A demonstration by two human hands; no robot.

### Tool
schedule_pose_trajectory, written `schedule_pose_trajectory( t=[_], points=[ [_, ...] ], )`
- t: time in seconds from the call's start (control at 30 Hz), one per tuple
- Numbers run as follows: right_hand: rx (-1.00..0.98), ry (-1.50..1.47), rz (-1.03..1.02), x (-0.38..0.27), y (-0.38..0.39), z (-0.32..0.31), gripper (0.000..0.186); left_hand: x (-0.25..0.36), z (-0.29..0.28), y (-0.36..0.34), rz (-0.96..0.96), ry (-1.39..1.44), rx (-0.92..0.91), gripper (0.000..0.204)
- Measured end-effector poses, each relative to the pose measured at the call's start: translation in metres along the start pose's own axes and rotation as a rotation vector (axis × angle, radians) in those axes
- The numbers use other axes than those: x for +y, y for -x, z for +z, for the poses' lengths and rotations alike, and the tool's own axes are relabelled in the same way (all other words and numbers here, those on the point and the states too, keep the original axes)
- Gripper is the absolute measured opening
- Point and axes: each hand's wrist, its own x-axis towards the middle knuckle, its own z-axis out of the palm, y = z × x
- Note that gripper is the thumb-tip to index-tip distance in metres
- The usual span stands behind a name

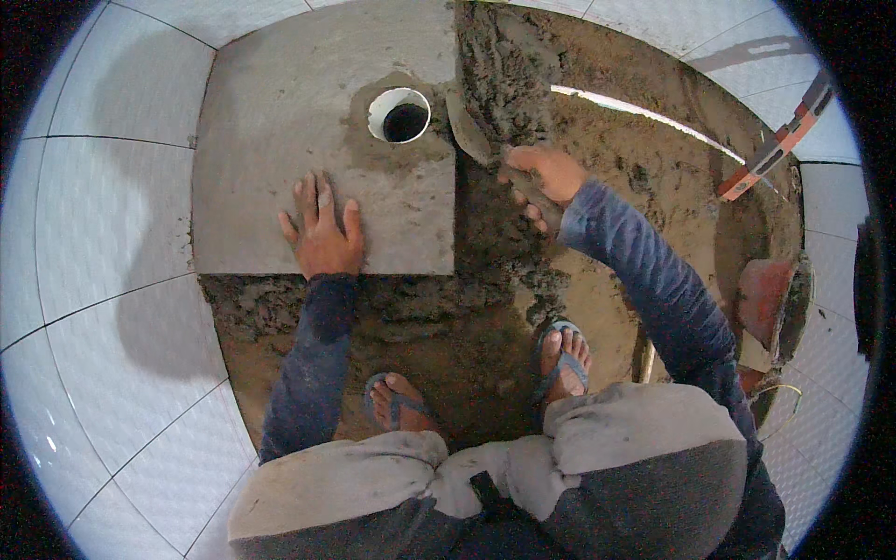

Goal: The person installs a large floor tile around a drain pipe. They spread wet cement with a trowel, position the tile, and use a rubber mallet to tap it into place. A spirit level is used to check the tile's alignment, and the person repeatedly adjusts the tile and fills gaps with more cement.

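Note:
My left hand [321, 233] rests with spread fingers on a large grey tile [261, 140], left of and below a white pipe opening [399, 115] set into it. My right hand [546, 182] grips a mortar-coated trowel [471, 126]; its blade lies along the tile's right edge beside the pipe. Dark wet mortar [504, 65] covers the floor beside that edge and along the tile's lower edge.
A level [775, 145] leans at the upper right, near a white strip [635, 110]. A red mortar-smeared container [761, 308] stands at the right. White tiled walls [112, 215] surround the floor. My sandalled feet [565, 369] are below.

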Motion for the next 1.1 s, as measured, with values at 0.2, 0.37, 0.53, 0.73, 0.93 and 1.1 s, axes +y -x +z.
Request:
schedule_pose_trajectory(
  t=[0.2,0.37,0.53,0.73,0.93,1.1],
  points=[
    [-0.054,0.928,-0.568,0.0,0.012,-0.004,0.04,0.001,0.0,0.002,-0.009,0.063,0.019,0.059],
    [-0.13,0.445,-0.363,-0.008,0.027,-0.019,0.037,0.004,-0.001,0.001,-0.02,0.067,0.014,0.059],
    [-0.095,-0.236,0.087,-0.016,0.004,-0.007,0.041,0.002,0.0,0.002,-0.018,0.046,-0.004,0.058],
    [-0.236,-0.377,0.237,0.07,0.046,0.043,0.043,0.002,0.003,0.003,-0.011,0.045,0.015,0.056],
    [-0.538,-0.653,0.605,0.161,0.101,0.083,0.04,0.003,0.004,0.002,0.0,0.021,0.031,0.057],
    [-0.201,0.65,-0.685,0.181,0.134,0.033,0.028,0.002,0.003,0.003,-0.021,0.059,0.034,0.058]
  ],
)
